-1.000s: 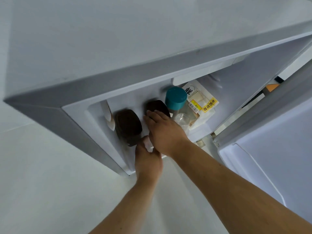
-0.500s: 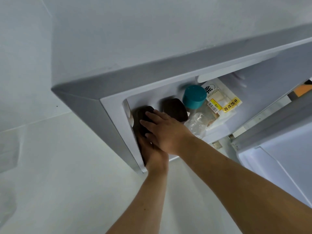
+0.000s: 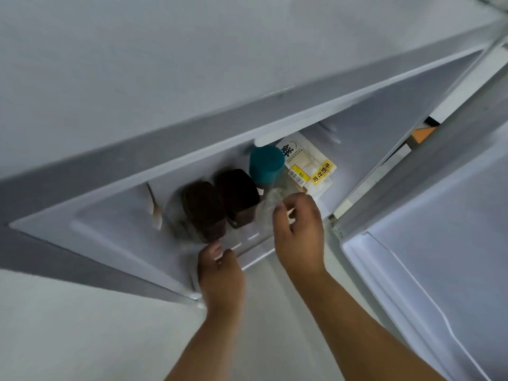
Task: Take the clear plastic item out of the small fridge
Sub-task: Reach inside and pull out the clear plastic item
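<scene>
**Fingertips [image 3: 278,209] on the clear plastic item [image 3: 270,199] inside the small fridge [image 3: 192,78]**

The clear plastic item sits on the shelf just beyond the fingertips of the right hand [image 3: 299,232], between them and the teal cap [image 3: 265,163]. What shows of it runs from the fingertips up and away toward that cap. Its outline melts into blur and glare, so I can't say which end is which or where it stops. The right hand's fingers are curled in narrow and seem to pinch its near edge against the thumb; the hand hides the rest. Left of those fingers stand two dark brown containers [image 3: 237,196], side by side, the farther-left one smeared. Beyond the fingers, right of the cap, lies a bread packet [image 3: 310,166] with a yellow label. The left hand [image 3: 220,270] is lower, at the shelf's front lip beneath the left container, fingers loosely curled; whether they hold anything I can't tell. Right of the right hand, the fridge door [image 3: 426,270] stands open, cut off by the frame edge.
</scene>
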A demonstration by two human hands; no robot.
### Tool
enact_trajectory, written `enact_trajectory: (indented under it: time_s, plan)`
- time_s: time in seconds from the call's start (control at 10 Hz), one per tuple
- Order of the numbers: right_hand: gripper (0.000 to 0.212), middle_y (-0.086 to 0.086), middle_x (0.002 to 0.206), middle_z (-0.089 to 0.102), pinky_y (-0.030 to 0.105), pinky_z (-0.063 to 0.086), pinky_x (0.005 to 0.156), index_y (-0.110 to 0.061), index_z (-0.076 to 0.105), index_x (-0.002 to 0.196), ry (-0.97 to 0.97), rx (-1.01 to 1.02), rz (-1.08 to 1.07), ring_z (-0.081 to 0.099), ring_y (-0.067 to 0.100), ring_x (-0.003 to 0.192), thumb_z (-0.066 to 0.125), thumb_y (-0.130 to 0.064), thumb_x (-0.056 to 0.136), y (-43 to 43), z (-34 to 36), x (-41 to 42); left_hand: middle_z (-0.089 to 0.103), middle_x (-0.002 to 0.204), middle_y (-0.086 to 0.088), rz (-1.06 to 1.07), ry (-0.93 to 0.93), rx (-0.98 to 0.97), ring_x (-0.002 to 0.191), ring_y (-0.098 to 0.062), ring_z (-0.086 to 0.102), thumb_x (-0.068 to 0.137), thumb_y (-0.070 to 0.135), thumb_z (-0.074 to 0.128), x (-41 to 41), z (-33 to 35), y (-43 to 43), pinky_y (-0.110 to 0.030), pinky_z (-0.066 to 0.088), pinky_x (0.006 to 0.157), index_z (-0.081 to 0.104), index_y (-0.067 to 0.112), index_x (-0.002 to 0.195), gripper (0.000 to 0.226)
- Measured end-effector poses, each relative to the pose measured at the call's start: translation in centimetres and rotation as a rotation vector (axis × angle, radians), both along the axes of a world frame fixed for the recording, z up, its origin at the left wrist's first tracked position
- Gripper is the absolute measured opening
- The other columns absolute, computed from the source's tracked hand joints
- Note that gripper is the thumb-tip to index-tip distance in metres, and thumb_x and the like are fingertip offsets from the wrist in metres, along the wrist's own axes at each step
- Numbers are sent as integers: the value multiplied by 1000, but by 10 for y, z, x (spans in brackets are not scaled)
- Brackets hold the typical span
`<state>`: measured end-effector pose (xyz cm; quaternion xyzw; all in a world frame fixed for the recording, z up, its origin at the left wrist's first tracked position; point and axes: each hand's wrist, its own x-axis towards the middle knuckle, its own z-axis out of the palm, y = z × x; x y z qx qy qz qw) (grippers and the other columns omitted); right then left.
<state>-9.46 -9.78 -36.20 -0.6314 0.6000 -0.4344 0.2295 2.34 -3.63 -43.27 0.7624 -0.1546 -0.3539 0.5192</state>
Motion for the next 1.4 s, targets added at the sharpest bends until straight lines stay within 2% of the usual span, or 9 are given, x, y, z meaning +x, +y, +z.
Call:
enact_trajectory:
  time_s: [0.1, 0.2, 0.4, 0.6, 0.7, 0.8, 1.0, 1.1, 1.4]
  plan:
    - [27, -10, 80, 62, 30, 46, 59, -32, 53, 85, -278, 425, -280, 61, 8, 74, 56, -59, 86, -6, -17, -33, 68, 125, -9, -296, 161, 27, 115, -30, 65, 93, 40, 60, -5, 14, -17, -45, 51, 104, 66, 27, 108, 21]
    - [55, 3, 83, 63, 44, 60, 73, -15, 57, 85, -417, 693, -260, 66, 23, 77, 61, -70, 85, -22, -25, -48, 68, 126, -4, -374, 338, 11, 121, -27, 63, 71, 74, 58, -14, 29, -39, -50, 47, 109, 65, 37, 104, 51]
    - [67, 10, 91, 75, 39, 60, 72, -10, 68, 102, -377, 794, -92, 70, 26, 80, 58, -75, 86, -41, -26, -35, 76, 78, 25, -388, 465, 68, 104, -16, 69, 50, 82, 64, -24, 36, -68, -40, 53, 98, 74, 58, 74, 35]
    - [65, 9, 93, 74, 44, 60, 73, -13, 66, 105, -332, 775, -115, 67, 22, 78, 62, -74, 82, -37, -21, -29, 72, 111, 13, -376, 370, 26, 116, -22, 65, 81, 64, 70, -26, 30, -64, -47, 47, 110, 68, 33, 94, 33]
    - [49, -12, 88, 64, 27, 43, 56, -31, 54, 95, -74, 474, -252, 63, 11, 78, 61, -76, 77, -21, -20, -31, 71, 120, -1, -354, 419, 86, 118, -26, 64, 91, 60, 61, -25, 28, -65, -47, 47, 110, 66, 29, 110, 37]
    - [49, -15, 114, 64, 19, 44, 64, -37, 54, 113, 159, 127, -152, 59, 3, 90, 63, -70, 78, -8, -23, -39, 69, 127, -17, -276, 441, 98, 119, -36, 65, 101, 40, 53, -27, 24, -62, -47, 51, 105, 67, 17, 121, 33]
    - [76, 0, 151, 53, 40, 61, 79, -32, 38, 151, 670, 107, 223, 69, 30, 112, 75, -50, 88, -37, -20, -33, 68, 130, -13, -409, 283, 80, 121, -31, 64, 103, 16, 49, -25, 21, -64, -33, 50, 88, 62, 12, 130, 30]
    - [70, 2, 149, 55, 43, 62, 81, -29, 40, 150, 612, 104, 211, 69, 32, 112, 73, -42, 90, -40, -19, -36, 63, 137, -12, -502, 140, 94, 125, -31, 61, 101, 9, 50, -21, 15, -65, -44, 51, 104, 58, 15, 136, 37]
    - [79, -4, 124, 52, 29, 56, 60, -39, 40, 150, 498, 49, 106, 63, 17, 77, 76, -49, 81, 25, -8, -83, 63, 132, -13, -857, -857, 178, 111, -32, 68, 89, 47, 68, -33, 19, -52, -38, 57, 84, 50, 20, 141, 61]
